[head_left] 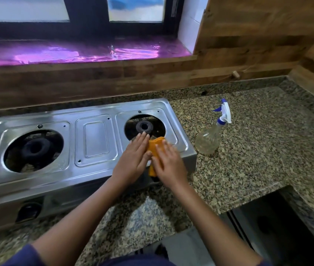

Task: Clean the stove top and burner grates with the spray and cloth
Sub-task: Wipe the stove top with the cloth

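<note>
A steel two-burner stove point(94, 139) sits on the granite counter, with no grates on it. Its left burner point(34, 148) and right burner point(144, 126) lie bare in their round openings. An orange cloth point(155, 146) lies on the stove's front right corner, just below the right burner opening. My left hand point(135, 156) and my right hand point(169, 162) both press flat on the cloth, fingers stretched forward, side by side. A clear spray bottle point(209, 140) with a white and blue trigger head stands on the counter to the right of the stove.
The granite counter point(257, 150) stretches right of the stove into a corner with wood-panelled walls. A dark open gap point(286, 217) drops below the counter at the lower right. A purple foil-covered window sill point(75, 52) runs behind the stove. No grates are in view.
</note>
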`<state>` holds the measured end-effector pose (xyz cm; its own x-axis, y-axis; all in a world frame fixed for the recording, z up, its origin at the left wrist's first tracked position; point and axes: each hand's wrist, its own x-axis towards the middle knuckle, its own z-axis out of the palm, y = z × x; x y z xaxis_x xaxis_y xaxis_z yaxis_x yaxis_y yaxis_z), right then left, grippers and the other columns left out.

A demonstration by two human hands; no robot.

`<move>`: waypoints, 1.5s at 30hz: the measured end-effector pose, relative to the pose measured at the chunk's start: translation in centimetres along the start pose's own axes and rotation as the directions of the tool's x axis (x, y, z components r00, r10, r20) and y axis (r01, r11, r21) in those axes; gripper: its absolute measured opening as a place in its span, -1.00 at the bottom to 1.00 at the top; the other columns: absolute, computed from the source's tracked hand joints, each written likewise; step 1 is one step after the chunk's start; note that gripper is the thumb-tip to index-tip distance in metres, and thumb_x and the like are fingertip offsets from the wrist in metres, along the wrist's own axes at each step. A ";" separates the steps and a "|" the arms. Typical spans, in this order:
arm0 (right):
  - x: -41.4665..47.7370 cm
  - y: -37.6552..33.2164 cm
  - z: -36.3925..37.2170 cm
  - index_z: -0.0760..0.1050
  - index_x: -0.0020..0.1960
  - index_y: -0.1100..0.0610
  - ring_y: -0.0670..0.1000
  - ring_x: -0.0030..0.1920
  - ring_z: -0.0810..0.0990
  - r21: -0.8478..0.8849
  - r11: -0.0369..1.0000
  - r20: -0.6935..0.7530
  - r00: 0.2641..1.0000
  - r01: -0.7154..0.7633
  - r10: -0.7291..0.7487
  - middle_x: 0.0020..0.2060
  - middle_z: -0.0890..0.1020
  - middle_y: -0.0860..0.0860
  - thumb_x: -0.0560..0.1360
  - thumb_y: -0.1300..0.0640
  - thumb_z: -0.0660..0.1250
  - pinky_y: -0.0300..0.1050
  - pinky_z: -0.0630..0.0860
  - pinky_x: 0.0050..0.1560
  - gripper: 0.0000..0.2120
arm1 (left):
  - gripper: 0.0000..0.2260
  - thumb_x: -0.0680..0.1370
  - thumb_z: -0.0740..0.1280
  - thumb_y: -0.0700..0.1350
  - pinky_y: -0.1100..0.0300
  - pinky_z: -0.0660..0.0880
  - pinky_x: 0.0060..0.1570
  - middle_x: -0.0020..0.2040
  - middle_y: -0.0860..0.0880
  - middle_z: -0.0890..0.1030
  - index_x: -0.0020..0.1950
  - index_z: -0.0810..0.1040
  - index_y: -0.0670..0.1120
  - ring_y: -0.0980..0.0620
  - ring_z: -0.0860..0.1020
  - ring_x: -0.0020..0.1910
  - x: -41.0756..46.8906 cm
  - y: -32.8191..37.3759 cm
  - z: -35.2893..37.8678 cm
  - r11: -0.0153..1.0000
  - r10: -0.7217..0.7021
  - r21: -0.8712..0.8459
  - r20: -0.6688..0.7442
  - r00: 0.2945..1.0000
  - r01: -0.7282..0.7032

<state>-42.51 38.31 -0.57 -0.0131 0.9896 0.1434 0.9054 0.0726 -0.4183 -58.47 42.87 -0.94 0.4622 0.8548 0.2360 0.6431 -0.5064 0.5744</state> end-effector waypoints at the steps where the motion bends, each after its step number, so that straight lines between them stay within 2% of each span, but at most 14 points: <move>1: -0.4 -1.9 0.7 0.19 0.55 0.06 0.04 0.55 0.13 0.050 0.997 0.001 0.999 0.053 -0.053 0.54 0.20 0.05 0.61 -0.03 0.10 0.06 0.06 0.55 -0.47 | -0.43 0.62 -0.07 0.19 0.10 -0.04 0.53 0.59 0.01 0.08 0.58 0.09 -0.04 0.16 -0.06 0.56 0.0 -0.1 -0.1 0.998 -0.010 -0.062 -0.030 0.999 0.008; 4: -1.0 -5.8 2.4 0.31 0.47 0.20 0.10 0.41 0.36 0.206 0.974 -0.032 0.996 0.089 -0.084 0.38 0.45 0.12 0.43 0.20 0.26 0.10 0.29 0.43 -0.40 | -0.43 0.62 -0.07 0.19 0.06 -0.07 0.53 0.59 0.03 0.08 0.58 0.12 -0.02 0.17 -0.05 0.56 -0.3 -0.6 -0.8 0.984 -0.055 -0.174 -0.079 0.995 0.040; 8: -0.9 -3.4 1.8 0.39 0.44 0.06 0.01 0.46 0.32 -0.032 0.992 -0.101 0.987 0.121 -0.124 0.41 0.44 0.00 0.57 0.04 0.17 0.15 0.21 0.47 -0.56 | -0.45 0.62 -0.07 0.21 0.00 -0.02 0.54 0.58 0.07 0.11 0.57 0.16 0.02 0.21 -0.02 0.55 -0.6 -0.9 -1.5 0.952 -0.151 -0.282 -0.092 0.984 0.120; 10: -0.8 0.4 0.5 0.40 0.42 0.03 0.03 0.52 0.22 -0.053 0.998 -0.179 0.983 -0.045 0.035 0.47 0.36 0.00 0.61 0.01 0.10 0.17 0.16 0.50 -0.60 | -0.45 0.62 -0.07 0.22 0.01 -0.03 0.54 0.58 0.10 0.08 0.57 0.14 0.03 0.24 -0.05 0.54 -0.6 -0.7 -1.4 0.954 -0.165 -0.266 -0.068 0.984 0.141; 13: 0.2 5.9 -2.0 0.27 0.50 0.01 0.00 0.57 -0.09 -0.060 0.965 -0.191 0.952 -0.254 0.239 0.55 0.05 -0.03 0.65 -0.02 0.01 0.10 -0.07 0.56 -0.57 | -0.43 0.62 -0.07 0.23 0.02 -0.02 0.54 0.59 0.07 0.08 0.57 0.13 0.01 0.24 -0.07 0.54 -0.7 -0.4 -1.1 0.966 -0.128 -0.228 -0.024 0.991 0.119; 16: 1.5 6.7 -2.9 0.12 0.57 0.08 -0.01 0.56 -0.12 -0.133 0.967 -0.095 0.974 -0.219 0.208 0.56 -0.04 -0.01 0.66 -0.05 -0.06 0.08 -0.12 0.57 -0.49 | -0.41 0.61 -0.08 0.23 0.02 -0.02 0.54 0.58 0.06 0.09 0.57 0.13 -0.01 0.25 -0.07 0.54 -0.8 -0.5 -0.9 0.974 -0.092 -0.207 -0.005 0.996 0.089; 20: 1.1 1.4 -1.2 -0.03 0.58 0.07 0.00 0.57 -0.13 -0.182 0.973 -0.022 0.990 -0.144 0.143 0.56 -0.06 0.00 0.65 -0.12 -0.13 0.02 -0.20 0.55 -0.45 | -0.40 0.59 -0.08 0.28 0.13 0.00 0.52 0.58 0.12 0.10 0.56 0.17 0.05 0.28 -0.01 0.53 -0.4 -0.3 -1.5 0.914 -0.186 -0.374 -0.051 0.981 0.154; 25: 0.5 -8.2 1.7 0.13 0.56 0.17 0.11 0.56 0.10 -0.016 0.993 0.085 0.990 0.113 -0.111 0.55 0.19 0.11 0.52 0.05 0.23 -0.03 -0.10 0.53 -0.34 | -0.42 0.54 -0.05 0.32 0.13 0.07 0.52 0.51 0.18 0.18 0.50 0.25 0.12 0.25 0.11 0.51 0.8 -0.7 -2.9 0.804 -0.333 -0.555 -0.123 0.935 0.213; 27: 0.9 -9.3 1.5 0.15 0.55 0.18 0.10 0.56 0.07 0.102 0.990 0.176 0.977 0.100 -0.117 0.54 0.20 0.11 0.48 0.10 0.28 -0.09 -0.12 0.53 -0.31 | -0.40 0.54 -0.06 0.33 0.09 0.07 0.52 0.51 0.19 0.19 0.51 0.25 0.12 0.25 0.10 0.52 1.5 -1.1 -3.5 0.822 -0.345 -0.519 -0.128 0.930 0.233; 30: 1.3 -7.7 1.6 0.24 0.53 0.13 0.09 0.56 0.09 0.020 0.984 0.158 0.972 0.174 -0.175 0.55 0.21 0.08 0.55 0.00 0.14 0.08 0.03 0.55 -0.43 | -0.40 0.57 -0.07 0.31 0.01 0.06 0.53 0.55 0.09 0.19 0.53 0.24 0.07 0.19 0.08 0.54 2.2 -1.5 -4.2 0.892 -0.324 -0.373 -0.139 0.936 0.254; 33: 1.7 -3.4 0.9 0.06 0.59 0.04 0.01 0.58 -0.02 -0.070 0.997 0.083 0.997 0.007 -0.002 0.57 0.05 0.00 0.65 -0.08 -0.01 0.01 -0.07 0.56 -0.46 | -0.41 0.59 -0.07 0.23 0.02 0.01 0.53 0.57 0.00 0.16 0.55 0.20 -0.01 0.08 0.06 0.55 2.4 -1.7 -4.2 0.945 -0.318 -0.123 -0.127 0.940 0.303; 37: 3.6 2.7 -1.6 -0.02 0.60 0.10 0.03 0.58 -0.08 -0.180 0.965 -0.021 0.981 -0.191 0.191 0.58 -0.02 0.05 0.65 -0.11 -0.11 0.02 -0.12 0.56 -0.43 | -0.46 0.66 -0.09 0.15 0.02 -0.10 0.53 0.60 -0.03 0.01 0.59 0.03 -0.05 0.04 -0.06 0.57 2.0 -2.7 -3.0 0.900 -0.400 0.164 -0.061 0.914 0.405; 40: 6.6 4.4 -2.0 -0.06 0.60 0.12 0.05 0.58 -0.11 -0.249 0.955 0.048 0.983 -0.159 0.176 0.59 -0.05 0.06 0.66 -0.10 -0.12 0.02 -0.15 0.54 -0.43 | -0.45 0.66 -0.13 0.14 0.03 -0.18 0.53 0.60 -0.04 -0.09 0.60 -0.07 -0.08 0.04 -0.15 0.57 1.8 -3.4 -2.2 0.851 -0.465 0.262 -0.029 0.885 0.456; 45: 12.8 5.6 -2.1 -0.06 0.60 0.14 0.07 0.58 -0.11 -0.292 0.951 0.087 0.988 -0.100 0.130 0.59 -0.04 0.08 0.67 -0.09 -0.12 0.05 -0.12 0.56 -0.43 | -0.45 0.66 -0.15 0.14 0.05 -0.21 0.52 0.60 -0.03 -0.13 0.59 -0.12 -0.07 0.05 -0.19 0.56 1.8 -3.6 -1.9 0.841 -0.459 0.309 -0.026 0.888 0.444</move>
<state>-36.72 51.14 0.86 0.0681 0.9976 0.0088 0.9864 -0.0660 -0.1503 -61.11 46.47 -1.12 0.0992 0.9945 -0.0337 0.9347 -0.0815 0.3461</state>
